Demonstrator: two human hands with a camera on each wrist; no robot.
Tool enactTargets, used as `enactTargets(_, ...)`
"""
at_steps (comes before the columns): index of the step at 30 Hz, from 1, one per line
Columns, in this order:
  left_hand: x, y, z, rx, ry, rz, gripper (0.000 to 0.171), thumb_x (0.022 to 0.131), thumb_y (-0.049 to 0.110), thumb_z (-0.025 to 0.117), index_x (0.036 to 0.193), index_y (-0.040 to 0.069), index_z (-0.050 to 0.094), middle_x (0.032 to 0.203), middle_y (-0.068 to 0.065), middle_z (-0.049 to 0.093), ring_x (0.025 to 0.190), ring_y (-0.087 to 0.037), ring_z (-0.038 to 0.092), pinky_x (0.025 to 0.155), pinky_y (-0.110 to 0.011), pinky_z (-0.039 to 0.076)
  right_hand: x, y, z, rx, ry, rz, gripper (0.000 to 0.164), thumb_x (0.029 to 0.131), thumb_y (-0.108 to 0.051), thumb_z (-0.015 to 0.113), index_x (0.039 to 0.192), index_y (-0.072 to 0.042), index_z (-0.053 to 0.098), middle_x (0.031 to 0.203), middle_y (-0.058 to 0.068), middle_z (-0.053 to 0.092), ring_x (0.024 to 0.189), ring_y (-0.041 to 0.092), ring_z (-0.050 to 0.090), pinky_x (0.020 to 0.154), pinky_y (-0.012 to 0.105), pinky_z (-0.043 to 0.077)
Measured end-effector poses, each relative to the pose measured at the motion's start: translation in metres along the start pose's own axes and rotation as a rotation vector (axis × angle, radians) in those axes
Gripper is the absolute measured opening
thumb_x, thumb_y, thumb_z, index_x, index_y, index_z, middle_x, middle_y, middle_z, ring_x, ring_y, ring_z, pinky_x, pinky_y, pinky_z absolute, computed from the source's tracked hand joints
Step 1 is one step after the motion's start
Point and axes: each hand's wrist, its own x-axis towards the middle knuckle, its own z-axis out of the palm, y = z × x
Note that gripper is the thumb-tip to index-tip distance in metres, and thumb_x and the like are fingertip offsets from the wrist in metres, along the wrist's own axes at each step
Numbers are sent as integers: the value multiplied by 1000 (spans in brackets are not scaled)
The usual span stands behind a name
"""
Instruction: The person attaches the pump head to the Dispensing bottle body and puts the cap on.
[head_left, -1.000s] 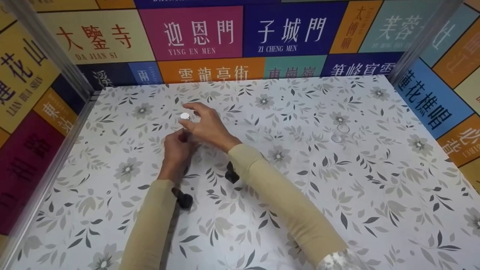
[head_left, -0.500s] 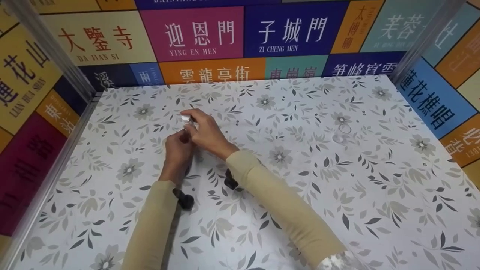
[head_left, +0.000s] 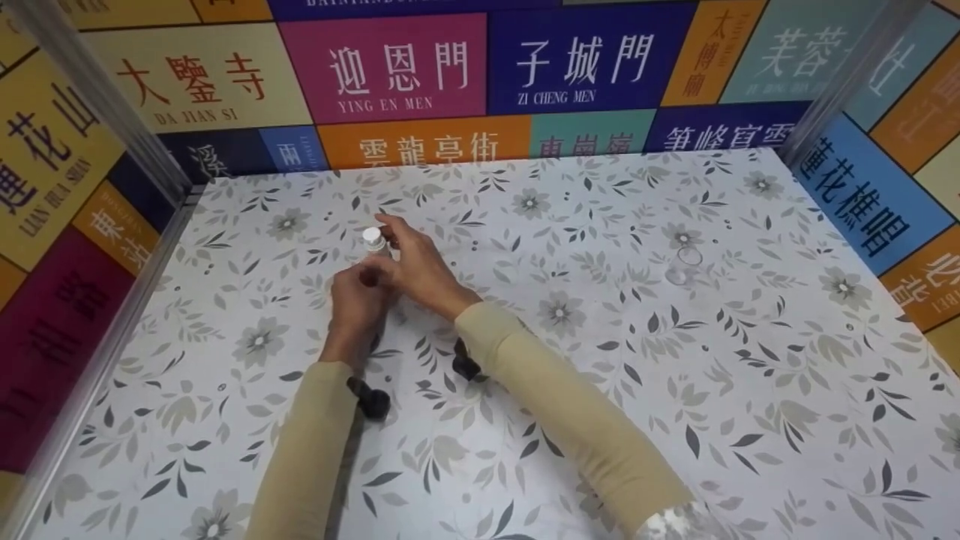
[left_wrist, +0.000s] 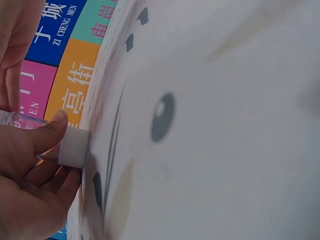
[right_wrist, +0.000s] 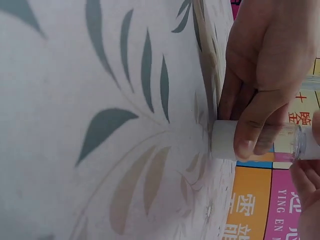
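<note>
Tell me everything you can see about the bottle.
The bottle is small and upright, with a clear, plastic-looking body, a white top and a white base, which appears to rest on the floral table. The left hand grips it low; the right hand is at its upper end, exact contact unclear.

Left hand (left_wrist: 30, 187) grips clear bottle (left_wrist: 29, 121) near its white end (left_wrist: 74, 147), that end at the leaf-print cloth (left_wrist: 225, 150), right hand (left_wrist: 19, 37) partly visible upper left, colourful lettered wall (left_wrist: 75, 65) behind.
</note>
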Motion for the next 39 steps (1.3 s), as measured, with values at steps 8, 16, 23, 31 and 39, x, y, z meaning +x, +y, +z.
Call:
enactTargets(8,0,-2,1,-5,57,98,11,82,5,67,90,0,73,77,-8,63,73,-19,54,66,-25,41,-1,-2,-2,79,55,-67,54,93,-14,67,143,-5,48,147,10,52,137,20,50,113,28,40)
enactTargets(16,1,-3,3,24,43,89,12,90,9,63,90,3,73,83,-10,67,77,-19,56,68,-24,42,-2,-3,1,33,39,-96,42,92,0,60,134,-3,56,136,12,60,126,22,59,107,19,42)
enactTargets(23,2,-2,2,29,23,81,14,92,12,62,95,3,74,92,-13,71,82,-21,60,73,-27,44,-2,-1,1,56,16,-97,39,96,-1,59,135,-3,55,137,12,60,127,20,59,107,19,43)
enactTargets(31,2,-1,1,23,25,87,13,93,11,64,95,3,73,88,-11,68,79,-20,58,70,-26,44,-3,0,0,53,15,-106,39,96,-2,60,135,-1,55,136,13,60,126,21,59,106,17,43)
enactTargets(39,2,-3,2,11,41,94,14,90,11,63,95,3,74,90,-12,71,80,-19,58,71,-25,43,-2,1,2,87,35,-90,46,94,-8,63,139,-2,53,140,14,58,126,22,60,106,22,45)
